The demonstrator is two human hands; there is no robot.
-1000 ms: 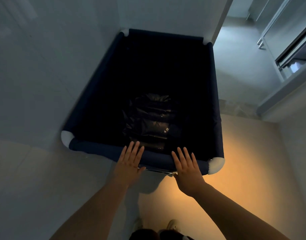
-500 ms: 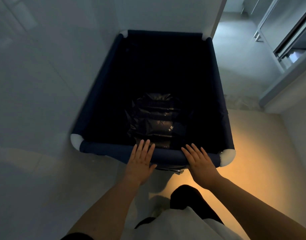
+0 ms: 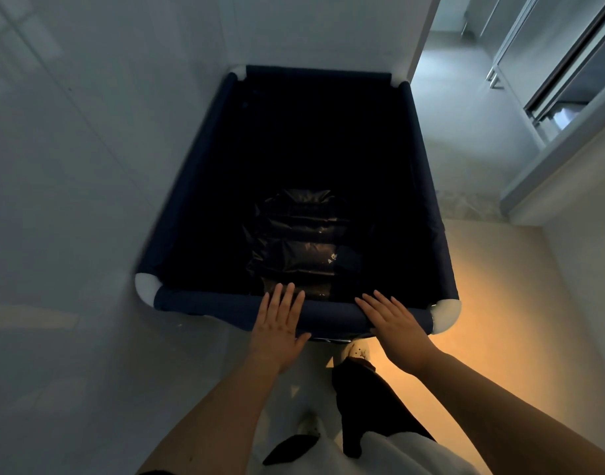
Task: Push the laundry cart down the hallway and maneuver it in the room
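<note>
The laundry cart point(image 3: 205, 305) is a deep navy fabric bin with white corner caps, seen from above in front of me. A dark crumpled bag point(image 3: 301, 241) lies at its bottom. My left hand point(image 3: 278, 325) lies flat on the cart's near rim, left of its middle, fingers spread. My right hand point(image 3: 395, 325) presses flat on the same rim nearer the right corner. Neither hand wraps around the rim. The cart's far end sits against a white wall corner.
A white wall point(image 3: 88, 166) runs close along the cart's left side. A wall corner point(image 3: 421, 46) stands at the far right end, with a doorway and grey floor point(image 3: 465, 114) beyond it. A sliding-door frame point(image 3: 551, 97) is at right. My leg and shoe point(image 3: 357, 358) are below the cart.
The cart has rolled forward along the left wall towards the wall corner, and I have stepped forward with it. Both hands stay flat on the near rim.
</note>
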